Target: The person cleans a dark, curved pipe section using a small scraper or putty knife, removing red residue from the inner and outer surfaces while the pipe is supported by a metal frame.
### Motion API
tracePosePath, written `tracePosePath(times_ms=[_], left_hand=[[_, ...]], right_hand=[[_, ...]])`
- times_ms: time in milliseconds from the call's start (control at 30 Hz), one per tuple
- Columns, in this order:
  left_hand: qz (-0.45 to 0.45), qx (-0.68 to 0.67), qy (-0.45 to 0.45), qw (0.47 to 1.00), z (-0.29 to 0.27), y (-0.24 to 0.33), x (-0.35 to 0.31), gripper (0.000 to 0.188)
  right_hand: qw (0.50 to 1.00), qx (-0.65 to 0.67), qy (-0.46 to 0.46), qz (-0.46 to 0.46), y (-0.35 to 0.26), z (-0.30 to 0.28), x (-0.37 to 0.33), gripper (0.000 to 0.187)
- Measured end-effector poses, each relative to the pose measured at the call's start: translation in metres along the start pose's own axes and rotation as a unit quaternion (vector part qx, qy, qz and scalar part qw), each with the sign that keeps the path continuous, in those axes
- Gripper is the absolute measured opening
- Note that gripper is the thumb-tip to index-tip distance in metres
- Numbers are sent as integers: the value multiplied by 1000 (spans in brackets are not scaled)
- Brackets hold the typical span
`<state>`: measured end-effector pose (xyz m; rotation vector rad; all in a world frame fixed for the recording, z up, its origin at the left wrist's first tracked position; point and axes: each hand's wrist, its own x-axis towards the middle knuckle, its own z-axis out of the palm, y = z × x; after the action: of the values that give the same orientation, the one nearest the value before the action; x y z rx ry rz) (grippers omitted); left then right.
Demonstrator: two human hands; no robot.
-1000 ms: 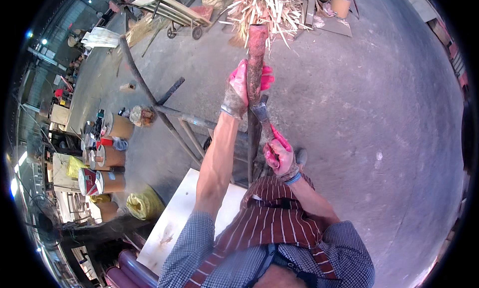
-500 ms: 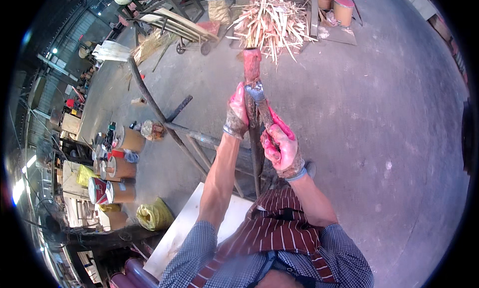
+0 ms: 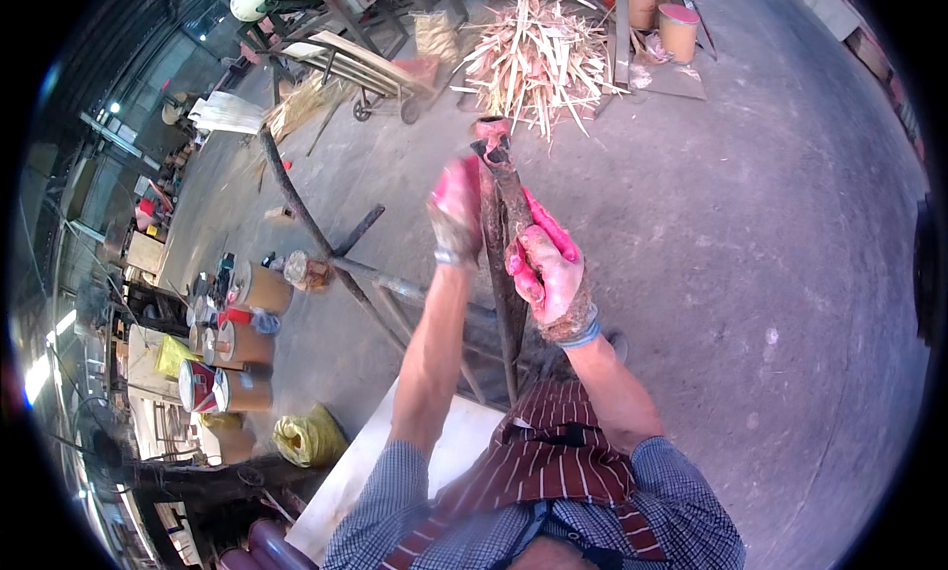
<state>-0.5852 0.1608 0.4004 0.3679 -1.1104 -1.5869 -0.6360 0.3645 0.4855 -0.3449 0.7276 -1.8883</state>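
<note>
My right hand (image 3: 555, 282), in a pink-stained glove, is closed round a rough brown-handled tool (image 3: 511, 193). Its handle runs up and to the left, and its dark head is too unclear to name. That head lies against the top of a dark upright post, just below a reddish hollow end piece (image 3: 491, 127). My left hand (image 3: 456, 213), also in a stained glove, is beside the post on its left. Motion smears its fingers, so I cannot tell how they are set.
A dark metal frame (image 3: 296, 193) slants across to the left, with a white board (image 3: 380, 466) below. Farther left stand several round tubs (image 3: 262, 287) and a yellow sack (image 3: 309, 435). Beyond the post are a heap of wood strips (image 3: 538, 62), a cart (image 3: 360, 75) and an orange-brown drum (image 3: 678, 37).
My left hand has shifted slightly left and blurred, off the spot where it touched the post. The reddish piece sits lower and looks tipped toward me. My right hand keeps its hold on the tool.
</note>
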Motion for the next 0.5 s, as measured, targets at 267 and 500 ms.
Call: tracePosePath(times_ms=[267,500], left_hand=[[-61,169,-257,950,118,100,60,68],[149,487,-362,781,127,122,52,40]], right_hand=[[998,50,-6,34,12,-23,4,50],[996,79,-12,48,-14,-11,8,47]])
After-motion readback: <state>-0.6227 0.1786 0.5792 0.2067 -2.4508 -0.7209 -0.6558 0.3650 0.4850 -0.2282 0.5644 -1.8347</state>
